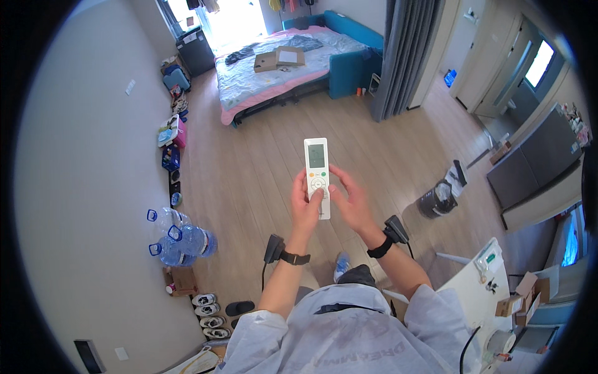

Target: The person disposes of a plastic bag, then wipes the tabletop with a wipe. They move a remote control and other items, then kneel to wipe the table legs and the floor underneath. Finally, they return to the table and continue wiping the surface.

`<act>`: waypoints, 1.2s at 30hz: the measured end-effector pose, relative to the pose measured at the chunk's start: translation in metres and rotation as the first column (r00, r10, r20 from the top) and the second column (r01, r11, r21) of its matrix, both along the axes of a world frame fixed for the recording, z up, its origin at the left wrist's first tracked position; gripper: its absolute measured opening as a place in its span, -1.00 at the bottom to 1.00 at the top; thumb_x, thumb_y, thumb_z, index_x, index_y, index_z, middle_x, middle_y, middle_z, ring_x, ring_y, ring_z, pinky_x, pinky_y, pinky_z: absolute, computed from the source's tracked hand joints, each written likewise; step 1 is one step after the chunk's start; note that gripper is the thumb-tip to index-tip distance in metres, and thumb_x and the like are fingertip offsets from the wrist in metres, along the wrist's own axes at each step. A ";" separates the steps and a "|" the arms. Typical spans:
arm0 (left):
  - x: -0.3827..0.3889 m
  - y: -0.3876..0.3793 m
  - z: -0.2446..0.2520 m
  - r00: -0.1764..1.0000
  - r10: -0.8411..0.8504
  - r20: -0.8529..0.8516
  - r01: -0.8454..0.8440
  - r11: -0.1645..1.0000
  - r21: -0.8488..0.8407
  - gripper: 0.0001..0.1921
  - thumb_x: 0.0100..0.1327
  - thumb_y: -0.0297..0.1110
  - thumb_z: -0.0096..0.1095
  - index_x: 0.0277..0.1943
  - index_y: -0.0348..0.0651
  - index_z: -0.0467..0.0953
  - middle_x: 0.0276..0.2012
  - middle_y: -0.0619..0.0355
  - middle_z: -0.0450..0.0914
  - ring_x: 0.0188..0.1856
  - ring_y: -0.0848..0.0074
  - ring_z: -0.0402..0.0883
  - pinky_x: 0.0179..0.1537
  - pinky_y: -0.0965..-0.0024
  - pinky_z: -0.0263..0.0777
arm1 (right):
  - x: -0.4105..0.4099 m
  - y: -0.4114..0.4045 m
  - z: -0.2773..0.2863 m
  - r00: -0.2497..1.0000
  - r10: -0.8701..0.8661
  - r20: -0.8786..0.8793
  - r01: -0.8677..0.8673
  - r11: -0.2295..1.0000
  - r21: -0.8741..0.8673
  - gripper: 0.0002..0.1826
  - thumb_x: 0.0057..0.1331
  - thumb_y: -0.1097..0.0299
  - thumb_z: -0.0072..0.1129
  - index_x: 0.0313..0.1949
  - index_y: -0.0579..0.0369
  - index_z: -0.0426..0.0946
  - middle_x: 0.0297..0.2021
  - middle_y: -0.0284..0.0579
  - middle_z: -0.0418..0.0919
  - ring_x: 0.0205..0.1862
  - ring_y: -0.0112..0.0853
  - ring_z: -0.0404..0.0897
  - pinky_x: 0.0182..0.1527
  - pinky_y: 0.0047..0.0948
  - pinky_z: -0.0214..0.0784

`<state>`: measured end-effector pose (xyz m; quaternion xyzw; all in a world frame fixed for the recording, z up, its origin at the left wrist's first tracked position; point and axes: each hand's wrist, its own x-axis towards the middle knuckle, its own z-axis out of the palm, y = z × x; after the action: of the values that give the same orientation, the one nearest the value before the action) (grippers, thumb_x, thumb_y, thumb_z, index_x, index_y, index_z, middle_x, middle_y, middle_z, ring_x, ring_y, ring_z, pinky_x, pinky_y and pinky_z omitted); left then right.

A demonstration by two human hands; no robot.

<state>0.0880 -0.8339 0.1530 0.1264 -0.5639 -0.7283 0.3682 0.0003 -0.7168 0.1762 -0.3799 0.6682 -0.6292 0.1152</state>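
Note:
A white air-conditioner remote control (pixel 318 159) is held upright in front of me, its grey display and buttons facing up at me. My left hand (pixel 304 205) grips it from the left, with the thumb lying over the lower buttons. From the other side, my right hand (pixel 352 201) cups the right edge; its thumb tip rests by that edge and its fingertips pass partly behind the remote. The lower buttons are partly covered by the left thumb. Each wrist wears a black strap with a small dark device and cable.
Large water bottles (pixel 196 240) stand by the left wall, with shoes (pixel 210 315) nearer me. A black trash bin (pixel 437 201) is on the wooden floor (pixel 266 173) at right. A white table (pixel 460 290) stands close to my right. A bed (pixel 280 84) is ahead.

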 end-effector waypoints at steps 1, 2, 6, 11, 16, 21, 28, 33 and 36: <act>-0.008 -0.010 -0.003 1.000 0.007 0.017 -0.007 1.000 -0.011 -0.32 0.44 -0.65 0.10 0.60 -0.31 0.18 0.34 -0.05 0.59 0.08 0.28 0.80 0.20 0.25 0.63 | -0.007 -0.010 -0.002 0.999 0.029 0.034 -0.028 0.999 -0.032 -0.47 0.58 0.33 0.20 0.47 0.20 0.46 0.35 -0.05 0.61 0.42 -0.33 0.53 0.49 -0.22 0.30; -0.016 -0.019 -0.006 1.000 -0.005 -0.004 0.005 1.000 -0.009 -0.32 0.43 -0.65 0.09 0.59 -0.32 0.18 0.33 -0.05 0.60 0.08 0.28 0.80 0.20 0.25 0.63 | -0.015 -0.019 -0.005 0.998 0.042 0.049 -0.041 0.999 -0.022 -0.47 0.58 0.34 0.20 0.47 0.21 0.46 0.35 -0.04 0.61 0.43 -0.32 0.53 0.49 -0.23 0.30; -0.064 -0.060 -0.016 0.999 -0.043 -0.012 0.043 0.999 -0.001 -0.33 0.42 -0.65 0.08 0.58 -0.32 0.19 0.30 -0.05 0.62 0.08 0.28 0.80 0.19 0.24 0.64 | -0.064 -0.061 -0.017 0.996 0.065 0.063 -0.061 0.996 -0.068 -0.48 0.53 0.35 0.24 0.42 0.26 0.49 0.29 0.06 0.67 0.37 -0.23 0.61 0.41 -0.22 0.38; -0.150 -0.115 -0.011 0.997 -0.080 0.020 0.081 0.996 -0.038 -0.32 0.41 -0.65 0.08 0.58 -0.30 0.19 0.29 -0.04 0.62 0.09 0.28 0.80 0.18 0.23 0.65 | -0.145 -0.111 -0.013 0.996 0.044 0.083 -0.034 0.992 -0.122 -0.48 0.52 0.34 0.25 0.40 0.28 0.51 0.26 0.10 0.70 0.33 -0.20 0.65 0.37 -0.21 0.43; -0.236 -0.177 -0.009 0.997 -0.076 -0.004 0.076 0.997 0.033 -0.34 0.44 -0.62 0.10 0.58 -0.26 0.21 0.30 -0.02 0.61 0.17 0.31 0.75 0.17 0.26 0.65 | -0.228 -0.167 -0.002 0.999 0.040 0.037 -0.035 0.992 -0.124 -0.49 0.54 0.34 0.23 0.40 0.28 0.50 0.21 0.08 0.73 0.31 -0.21 0.66 0.39 -0.20 0.42; -0.285 -0.268 -0.017 0.992 -0.083 0.100 0.059 0.972 0.226 -0.37 0.49 -0.57 0.18 0.58 -0.25 0.24 0.18 0.02 0.69 0.14 0.41 0.73 0.09 0.33 0.64 | -0.308 -0.266 -0.034 0.912 0.218 0.347 -0.215 0.976 -0.047 -0.53 0.56 0.34 0.21 0.36 0.31 0.53 0.08 -0.05 0.75 0.08 -0.37 0.72 0.12 -0.36 0.58; -0.358 -0.456 -0.114 0.924 -0.045 0.379 -0.050 0.970 0.238 -0.59 0.58 -0.44 0.12 0.42 -0.27 0.48 0.13 0.06 0.70 0.11 0.47 0.71 0.13 0.39 0.58 | -0.409 -0.465 -0.142 0.810 0.179 0.558 -0.348 0.913 0.213 -0.56 0.60 0.19 0.22 0.29 0.25 0.58 -0.01 -0.17 0.75 -0.12 -0.50 0.72 -0.06 -0.42 0.62; -0.442 -0.590 -0.142 0.911 -0.043 0.411 0.014 0.997 0.072 -0.59 0.56 -0.37 0.27 0.38 -0.27 0.51 0.10 0.13 0.71 0.08 0.54 0.69 0.10 0.40 0.58 | -0.481 -0.585 -0.145 0.716 0.156 0.681 -0.355 0.921 0.163 -0.53 0.52 0.26 0.25 0.32 0.24 0.55 -0.08 -0.11 0.78 -0.19 -0.45 0.78 -0.15 -0.42 0.67; -0.509 -0.653 -0.121 0.897 -0.080 0.435 0.101 0.995 -0.026 -0.51 0.49 -0.31 0.41 0.38 -0.29 0.51 0.10 0.09 0.72 0.08 0.49 0.71 0.10 0.35 0.60 | -0.540 -0.644 -0.127 0.707 0.077 0.703 -0.281 0.943 0.179 -0.53 0.53 0.27 0.23 0.33 0.22 0.54 -0.07 -0.08 0.78 -0.21 -0.39 0.81 -0.16 -0.38 0.71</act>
<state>-0.4206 -1.4868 0.0322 0.2500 -0.6542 -0.6846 0.2021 -0.5397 -1.3606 0.0487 -0.1640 0.6172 -0.6121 0.4663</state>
